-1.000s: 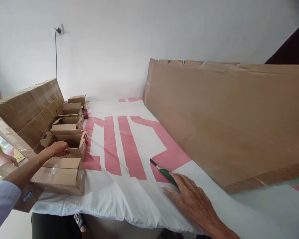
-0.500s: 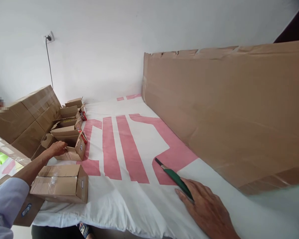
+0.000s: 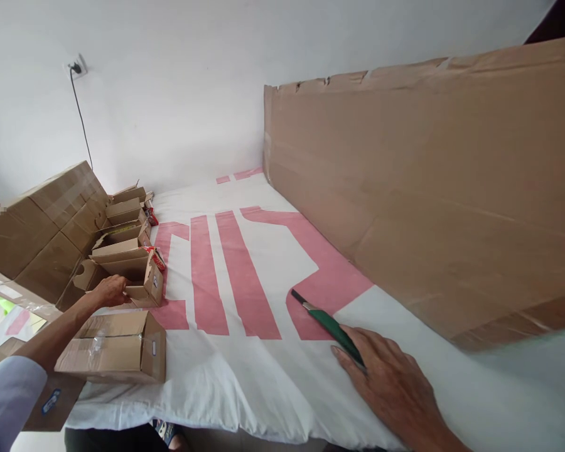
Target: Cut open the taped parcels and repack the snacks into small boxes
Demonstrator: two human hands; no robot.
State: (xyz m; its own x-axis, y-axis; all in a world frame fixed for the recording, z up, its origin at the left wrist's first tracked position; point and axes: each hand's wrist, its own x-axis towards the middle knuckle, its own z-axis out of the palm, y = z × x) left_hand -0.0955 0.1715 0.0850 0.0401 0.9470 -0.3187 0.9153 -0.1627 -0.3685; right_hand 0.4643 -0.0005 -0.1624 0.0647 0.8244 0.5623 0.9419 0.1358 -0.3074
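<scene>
My left hand [image 3: 110, 291] reaches from the left in a pale sleeve. Its fingers are bent over the near wall of an open cardboard box [image 3: 148, 285], gripping the edge, fingertips partly hidden. My right hand [image 3: 390, 376] rests low on the bed sheet, closed around a utility knife [image 3: 330, 328] with a green handle, its dark end pointing up and left over the pink print. A closed, taped small carton [image 3: 108, 358] sits just in front of the open box. Behind the open box stand several more open small boxes [image 3: 122, 235] in a row.
A large cardboard carton [image 3: 51, 232] leans at the left, behind the small boxes. A tall cardboard sheet or box side [image 3: 419, 188] stands along the right. White cloth with pink print [image 3: 245, 282] covers the surface. A plugged cord [image 3: 81, 119] hangs on the wall. Another person shows at the left edge.
The view has shifted slightly. My left hand keeps its grip on the box wall and my right hand still holds the utility knife. The other person at the far left has moved a little.
</scene>
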